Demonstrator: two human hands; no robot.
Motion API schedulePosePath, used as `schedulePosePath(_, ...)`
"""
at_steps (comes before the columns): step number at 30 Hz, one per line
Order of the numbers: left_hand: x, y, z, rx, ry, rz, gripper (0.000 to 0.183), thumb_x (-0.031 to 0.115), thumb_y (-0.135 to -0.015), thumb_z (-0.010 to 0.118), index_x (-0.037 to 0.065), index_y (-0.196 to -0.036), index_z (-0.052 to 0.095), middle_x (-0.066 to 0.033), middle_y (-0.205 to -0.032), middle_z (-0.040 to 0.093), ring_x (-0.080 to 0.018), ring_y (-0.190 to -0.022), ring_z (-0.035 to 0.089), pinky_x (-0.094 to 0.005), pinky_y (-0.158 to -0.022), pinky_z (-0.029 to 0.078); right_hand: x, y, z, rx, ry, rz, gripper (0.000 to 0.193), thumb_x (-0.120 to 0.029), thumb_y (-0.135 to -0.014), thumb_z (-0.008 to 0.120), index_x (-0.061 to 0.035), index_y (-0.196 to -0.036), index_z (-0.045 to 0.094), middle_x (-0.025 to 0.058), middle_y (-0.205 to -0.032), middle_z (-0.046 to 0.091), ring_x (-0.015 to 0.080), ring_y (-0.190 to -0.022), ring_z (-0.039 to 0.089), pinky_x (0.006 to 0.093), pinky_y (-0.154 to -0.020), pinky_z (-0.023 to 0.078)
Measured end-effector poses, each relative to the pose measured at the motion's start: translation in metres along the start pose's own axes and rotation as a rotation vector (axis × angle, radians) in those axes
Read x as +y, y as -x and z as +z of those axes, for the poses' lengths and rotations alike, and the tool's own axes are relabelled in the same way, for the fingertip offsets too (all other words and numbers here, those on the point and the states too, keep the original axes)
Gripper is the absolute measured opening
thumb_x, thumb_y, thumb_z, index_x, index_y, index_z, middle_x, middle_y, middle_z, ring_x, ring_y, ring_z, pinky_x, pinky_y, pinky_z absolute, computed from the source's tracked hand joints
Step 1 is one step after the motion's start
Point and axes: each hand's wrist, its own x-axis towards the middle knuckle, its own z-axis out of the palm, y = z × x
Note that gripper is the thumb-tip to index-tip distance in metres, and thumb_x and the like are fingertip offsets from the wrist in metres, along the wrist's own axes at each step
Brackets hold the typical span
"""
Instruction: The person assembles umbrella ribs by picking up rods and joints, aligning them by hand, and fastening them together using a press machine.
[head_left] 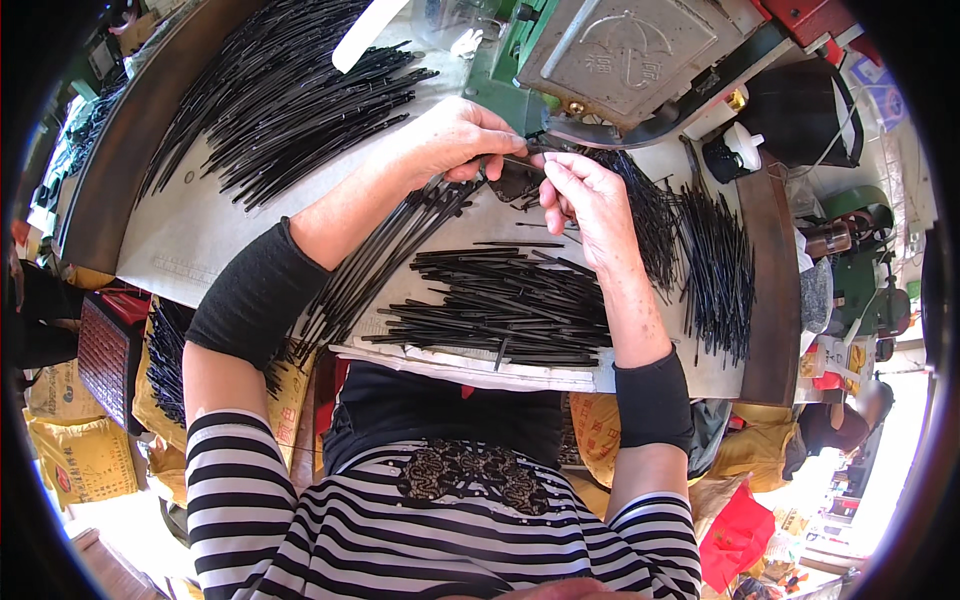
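My left hand (465, 140) and my right hand (592, 200) meet at the front of a green and grey machine (640, 55). Both are closed in a pinch, fingertips nearly touching, on a small piece of thin black rod (531, 154). Fingers cover most of it, so its full length cannot be told. Below the hands lies a pile of thin black rods (500, 300) on the pale worktable. A narrower bundle of rods (385, 255) slants under my left forearm. Beyond my right hand, more black rods (650, 215) lie beside the machine.
A large heap of black rods (310, 100) covers the far left of the table. Another bunch (718, 275) lies by the brown right-hand rim (772, 290). A black and white spool-like part (735, 152) stands at the right. Yellow sacks (85, 455) sit below on the left.
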Motion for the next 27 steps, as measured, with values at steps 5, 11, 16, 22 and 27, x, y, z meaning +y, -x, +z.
schedulePosePath(5,0.002,0.001,-0.001,0.003,-0.003,-0.02,0.027,0.023,-0.084,0.06,-0.001,-0.092,0.066,-0.0009,-0.056,0.054,-0.0028,-0.037,0.035,-0.0193,-0.034,0.022,-0.001,-0.001,0.0,-0.014,-0.011,0.01,0.024,-0.015,-0.091,0.053,0.0048,-0.104,0.057,0.0052,-0.068,0.057,0.0092,-0.048,0.051,0.02,-0.043,0.041)
schedulePosePath(11,0.003,0.006,0.002,0.018,0.04,-0.028,0.026,0.023,-0.084,0.058,0.0,-0.093,0.067,-0.002,-0.057,0.055,-0.004,-0.04,0.037,-0.0203,-0.037,0.026,0.002,-0.003,-0.002,0.058,-0.134,0.028,0.026,-0.014,-0.087,0.057,0.0029,-0.107,0.056,0.0046,-0.07,0.058,0.01,-0.049,0.053,0.0207,-0.044,0.041)
schedulePosePath(16,0.004,0.011,0.014,0.002,-0.026,0.061,0.027,0.024,-0.085,0.058,0.0,-0.093,0.065,-0.0045,-0.059,0.06,-0.005,-0.038,0.041,-0.0211,-0.035,0.03,0.013,-0.008,-0.018,0.131,-0.524,-0.059,0.016,-0.011,-0.086,0.056,-0.0021,-0.1,0.058,0.0062,-0.079,0.063,0.0124,-0.064,0.063,0.0234,-0.058,0.054)
schedulePosePath(22,0.003,0.012,0.009,-0.031,-0.109,0.085,0.031,0.028,-0.086,0.057,-0.001,-0.095,0.064,-0.0048,-0.06,0.061,-0.0065,-0.04,0.047,-0.021,-0.037,0.036,0.015,-0.008,-0.015,0.165,-0.573,-0.087,0.018,-0.011,-0.088,0.055,-0.0007,-0.102,0.057,0.0072,-0.083,0.064,0.0139,-0.069,0.064,0.0247,-0.061,0.055)
schedulePosePath(27,0.016,0.015,-0.005,0.028,-0.488,0.11,0.038,0.035,-0.086,0.055,-0.001,-0.096,0.065,-0.0064,-0.07,0.065,-0.0116,-0.054,0.061,-0.024,-0.049,0.047,0.02,-0.008,-0.02,0.141,-0.491,-0.068,0.02,-0.012,-0.089,0.054,0.0009,-0.103,0.056,0.0104,-0.093,0.062,0.0184,-0.082,0.063,0.0302,-0.07,0.054)
